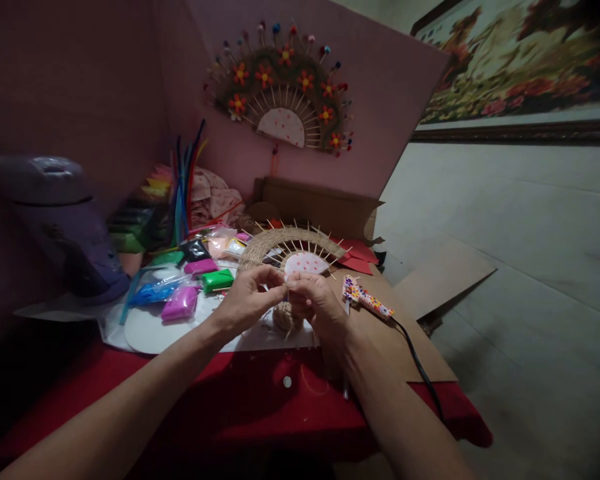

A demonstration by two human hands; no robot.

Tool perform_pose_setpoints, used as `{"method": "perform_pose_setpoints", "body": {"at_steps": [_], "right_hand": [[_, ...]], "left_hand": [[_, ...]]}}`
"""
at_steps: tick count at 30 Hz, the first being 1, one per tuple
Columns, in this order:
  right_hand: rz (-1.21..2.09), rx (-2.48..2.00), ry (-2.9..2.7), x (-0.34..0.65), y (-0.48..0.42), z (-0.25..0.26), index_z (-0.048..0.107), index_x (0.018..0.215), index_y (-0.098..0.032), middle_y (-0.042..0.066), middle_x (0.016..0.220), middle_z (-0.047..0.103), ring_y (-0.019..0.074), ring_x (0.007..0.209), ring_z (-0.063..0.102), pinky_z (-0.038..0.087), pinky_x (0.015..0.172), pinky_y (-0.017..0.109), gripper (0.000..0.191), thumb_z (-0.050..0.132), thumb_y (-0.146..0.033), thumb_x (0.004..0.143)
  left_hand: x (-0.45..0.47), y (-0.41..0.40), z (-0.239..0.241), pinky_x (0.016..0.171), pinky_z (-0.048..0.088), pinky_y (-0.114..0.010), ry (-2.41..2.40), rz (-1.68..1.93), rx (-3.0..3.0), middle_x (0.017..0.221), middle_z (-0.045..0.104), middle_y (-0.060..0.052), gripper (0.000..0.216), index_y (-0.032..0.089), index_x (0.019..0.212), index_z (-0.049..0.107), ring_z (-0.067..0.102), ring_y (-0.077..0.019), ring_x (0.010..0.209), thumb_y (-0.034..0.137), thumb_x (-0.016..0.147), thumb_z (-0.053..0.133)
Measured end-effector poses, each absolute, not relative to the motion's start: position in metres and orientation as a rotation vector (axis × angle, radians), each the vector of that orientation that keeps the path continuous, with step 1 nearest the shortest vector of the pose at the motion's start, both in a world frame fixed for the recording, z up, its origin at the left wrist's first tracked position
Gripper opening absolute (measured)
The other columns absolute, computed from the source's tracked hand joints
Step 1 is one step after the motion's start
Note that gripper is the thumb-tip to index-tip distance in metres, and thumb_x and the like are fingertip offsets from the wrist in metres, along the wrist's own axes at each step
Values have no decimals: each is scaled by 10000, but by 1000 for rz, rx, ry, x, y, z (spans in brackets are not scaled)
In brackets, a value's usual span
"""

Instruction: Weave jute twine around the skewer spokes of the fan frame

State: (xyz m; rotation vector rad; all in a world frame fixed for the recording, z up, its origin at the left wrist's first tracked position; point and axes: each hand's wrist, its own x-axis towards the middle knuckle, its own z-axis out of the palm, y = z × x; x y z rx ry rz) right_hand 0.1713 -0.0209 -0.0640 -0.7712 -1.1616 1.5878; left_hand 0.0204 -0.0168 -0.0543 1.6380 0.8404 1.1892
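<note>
My left hand [250,298] and my right hand [321,305] meet above the table, thumbs and fingers pinched close together. Whatever lies between the fingertips is too small to make out. Just beneath them sits a ball of jute twine [286,319]. Behind the hands lies a half-round fan [265,248], its thin sticks wound with twine in a wide arc. At its centre is a white half-circle with red dots [307,265], partly covered by my fingers. To the right of my right hand, a flower-patterned glue gun [367,298] rests on cardboard.
Bagged clay packets in green [217,281] and magenta [180,303] lie left, over a white disc [150,333]. A purple bottle [73,227] stands far left. Pipe cleaners [183,187] rise behind. A decorated fan [285,93] hangs above. The glue gun's black cord [420,363] crosses the table's right edge.
</note>
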Motion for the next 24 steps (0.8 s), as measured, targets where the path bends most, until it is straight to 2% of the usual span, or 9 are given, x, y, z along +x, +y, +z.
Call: {"method": "perform_pose_setpoints", "body": {"at_steps": [7, 14, 24], "right_hand": [[1665, -732, -1173, 173, -22, -68, 415, 598, -181, -104, 493, 224, 32, 420, 102, 63, 386, 178, 220, 605, -267, 668], [1781, -734, -1115, 174, -22, -70, 410, 608, -186, -102, 504, 218, 37, 433, 102, 76, 394, 179, 202, 600, -249, 641], [1667, -819, -1144, 173, -22, -67, 449, 591, -179, -103, 466, 251, 29, 403, 124, 74, 393, 191, 176, 603, -258, 627]], "left_hand": [[18, -22, -50, 583, 399, -232, 746, 1092, 1643, 655, 551, 9, 209, 149, 694, 584, 495, -107, 624, 343, 771, 596], [21, -22, -53, 591, 371, -231, 745, 1084, 1446, 609, 518, 25, 191, 153, 623, 532, 462, -92, 591, 295, 721, 614], [18, -15, -59, 577, 361, -238, 741, 1058, 1576, 639, 507, 16, 265, 135, 687, 541, 449, -96, 608, 376, 788, 589]]}}
